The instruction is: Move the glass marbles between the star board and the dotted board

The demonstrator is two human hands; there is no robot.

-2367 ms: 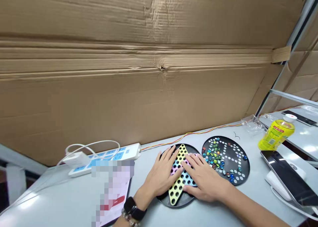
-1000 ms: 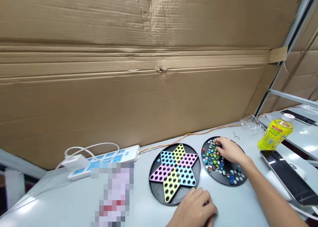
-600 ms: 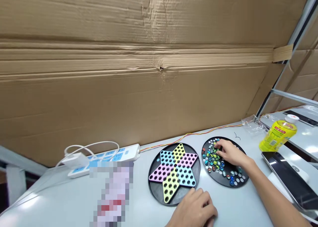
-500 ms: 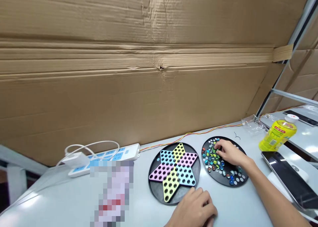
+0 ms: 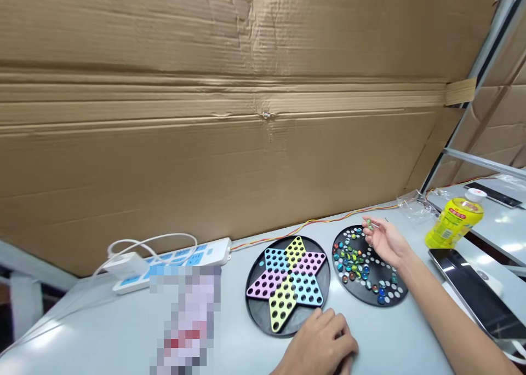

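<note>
"Marbles (image 5: 350, 263) on that round black board (image 5: 370, 297): how many?"
"Too many and too small to count. They look like shiny glass."
"And the right hand (image 5: 384, 241)?"
"It pinches one small green marble (image 5: 369, 222) above the board."
"The left hand (image 5: 318, 345)?"
"Curled on the tabletop (image 5: 246, 353), cut off at the bottom. I can't tell if it holds anything. It sits by a second board (image 5: 257, 309) with a six-point star (image 5: 287, 290)."

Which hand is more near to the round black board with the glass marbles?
Right. The right hand, pinching a marble, is above that board. The left hand is farther, lower left of it, beside the Chinese checkers star board.
</note>
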